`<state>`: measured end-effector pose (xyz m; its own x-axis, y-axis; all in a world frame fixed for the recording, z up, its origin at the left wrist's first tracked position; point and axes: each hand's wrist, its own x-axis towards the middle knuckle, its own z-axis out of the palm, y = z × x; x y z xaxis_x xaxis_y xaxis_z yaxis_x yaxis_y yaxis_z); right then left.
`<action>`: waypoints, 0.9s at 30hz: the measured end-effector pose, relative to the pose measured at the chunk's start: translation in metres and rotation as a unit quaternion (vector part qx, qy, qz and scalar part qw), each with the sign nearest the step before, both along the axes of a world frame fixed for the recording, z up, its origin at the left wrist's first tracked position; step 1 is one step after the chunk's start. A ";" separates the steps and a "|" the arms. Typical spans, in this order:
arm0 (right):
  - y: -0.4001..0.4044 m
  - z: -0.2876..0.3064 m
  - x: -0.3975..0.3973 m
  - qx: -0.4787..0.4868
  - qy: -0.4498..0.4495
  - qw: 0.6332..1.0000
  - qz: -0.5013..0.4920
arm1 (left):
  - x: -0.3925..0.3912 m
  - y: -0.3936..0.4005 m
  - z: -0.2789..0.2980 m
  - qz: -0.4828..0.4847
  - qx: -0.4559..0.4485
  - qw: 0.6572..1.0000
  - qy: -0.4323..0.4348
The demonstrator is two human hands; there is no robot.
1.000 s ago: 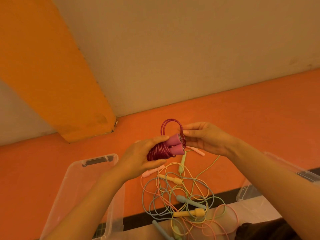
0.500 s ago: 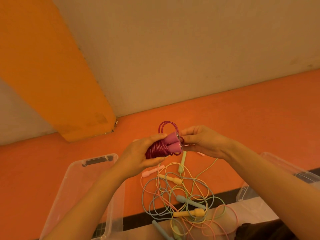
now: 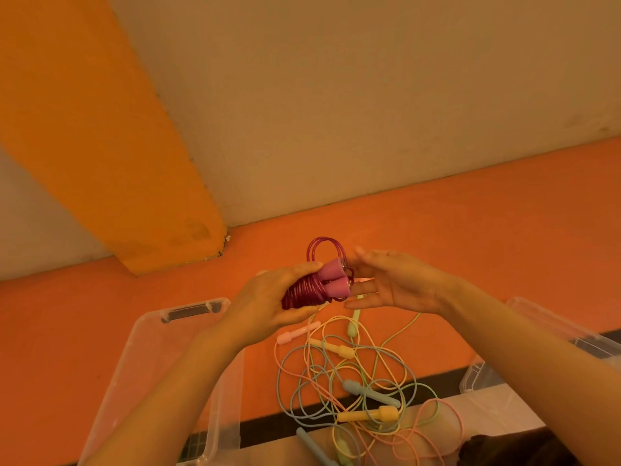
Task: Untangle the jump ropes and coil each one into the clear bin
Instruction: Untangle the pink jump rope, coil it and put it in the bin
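My left hand grips a magenta jump rope wound into a tight coil, with its two pink handles side by side and a loop sticking up above them. My right hand hovers just right of the handles with its fingers spread and holds nothing. Below both hands lies a tangle of pastel jump ropes in blue, yellow, green and pink, handles mixed in. A clear bin sits at the lower left, under my left forearm.
A second clear container stands at the right edge, partly behind my right forearm. The ropes lie on an orange floor that meets a beige wall. A dark strip and pale tiles run along the bottom.
My right hand has let go of the pink handles and spread its fingers. The coil in my left hand has stayed in nearly the same place.
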<state>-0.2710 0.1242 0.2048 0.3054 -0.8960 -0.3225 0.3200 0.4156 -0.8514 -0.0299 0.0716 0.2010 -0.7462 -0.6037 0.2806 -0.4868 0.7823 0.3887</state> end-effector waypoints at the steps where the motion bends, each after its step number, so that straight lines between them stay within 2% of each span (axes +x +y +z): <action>1: 0.000 -0.001 -0.001 -0.010 0.000 1.000 0.016 | 0.000 -0.001 -0.001 0.002 -0.003 1.000 -0.003; 5: 0.002 -0.007 0.003 -0.064 0.057 0.995 0.052 | 0.003 -0.008 -0.008 0.020 -0.017 1.000 -0.013; 11: 0.002 -0.023 0.029 -0.100 0.119 0.986 -0.060 | 0.005 -0.016 -0.019 0.050 -0.056 0.996 -0.039; 17: 0.002 -0.028 0.042 -0.088 0.105 0.972 -0.192 | 0.002 -0.020 -0.024 0.077 -0.083 0.992 -0.056; 23: 0.001 -0.028 0.044 -0.060 0.040 0.962 -0.263 | -0.004 -0.017 -0.021 0.085 -0.094 0.991 -0.042; 27: 0.001 -0.026 0.046 -0.052 0.023 0.961 -0.271 | -0.002 -0.018 -0.021 0.087 -0.087 0.992 -0.037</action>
